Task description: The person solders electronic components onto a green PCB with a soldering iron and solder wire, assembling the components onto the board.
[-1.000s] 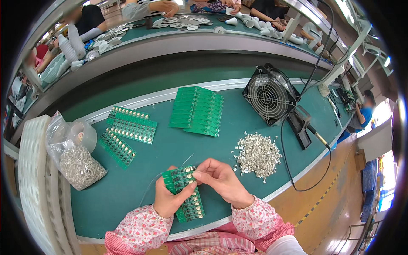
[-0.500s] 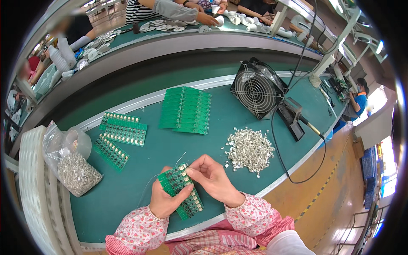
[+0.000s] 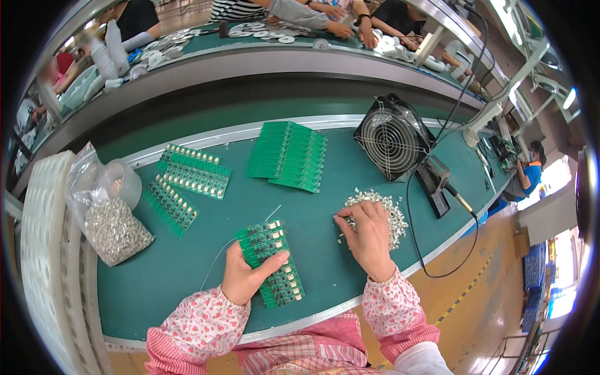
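Note:
My left hand [image 3: 244,275] grips a green circuit board panel [image 3: 284,290] near the table's front edge, thumb lying across its face. Rows of small white connectors and dark parts sit on the panel. To the right, my right hand [image 3: 369,234] reaches over a heap of small white connectors [image 3: 395,219]. Its thumb and forefinger come together at the heap's left side; what they pinch, if anything, is too small to make out. A thin pale wire [image 3: 217,262] lies by the left hand.
Bare green boards [image 3: 287,156] lie stacked at the back middle, populated boards [image 3: 197,178] at the left. A bag of connectors [image 3: 115,231] leans by a clear tub [image 3: 125,184]. A black fan [image 3: 390,137] and a soldering iron [image 3: 459,199] stand right. Co-workers sit across.
My right hand has left the panel and moved right to the connector heap. The left hand still holds the panel. The whole view has shifted slightly.

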A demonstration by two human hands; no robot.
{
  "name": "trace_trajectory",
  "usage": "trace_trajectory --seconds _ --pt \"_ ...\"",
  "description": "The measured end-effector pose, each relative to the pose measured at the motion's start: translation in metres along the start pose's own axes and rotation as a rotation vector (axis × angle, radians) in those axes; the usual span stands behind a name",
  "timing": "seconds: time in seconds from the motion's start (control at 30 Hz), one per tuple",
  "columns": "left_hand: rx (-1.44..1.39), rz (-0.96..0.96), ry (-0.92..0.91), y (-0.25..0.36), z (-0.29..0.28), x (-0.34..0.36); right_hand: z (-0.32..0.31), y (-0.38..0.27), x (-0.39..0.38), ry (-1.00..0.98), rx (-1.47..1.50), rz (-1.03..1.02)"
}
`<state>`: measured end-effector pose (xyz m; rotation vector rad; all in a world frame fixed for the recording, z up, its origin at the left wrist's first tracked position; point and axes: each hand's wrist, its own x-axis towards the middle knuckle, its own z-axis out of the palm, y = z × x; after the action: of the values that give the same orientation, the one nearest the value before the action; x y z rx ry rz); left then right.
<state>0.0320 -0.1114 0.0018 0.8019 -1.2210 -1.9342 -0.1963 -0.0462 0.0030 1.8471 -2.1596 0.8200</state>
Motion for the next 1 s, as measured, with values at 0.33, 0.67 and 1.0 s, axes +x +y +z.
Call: trace_trajectory --seconds 0.33,0.67,1.0 --pt "0.013 0.013 -0.019 -0.002 -0.003 0.001 0.006 -0.015 0.001 -0.007 0.279 0.048" --pt "0.021 0.020 -0.008 -0.003 -0.002 0.002 0.009 -0.041 -0.005 -0.162 0.654 0.375" --pt "0.040 0.033 0.006 -0.005 -0.004 0.001 0.009 -0.037 -0.024 -0.048 0.136 -0.224"
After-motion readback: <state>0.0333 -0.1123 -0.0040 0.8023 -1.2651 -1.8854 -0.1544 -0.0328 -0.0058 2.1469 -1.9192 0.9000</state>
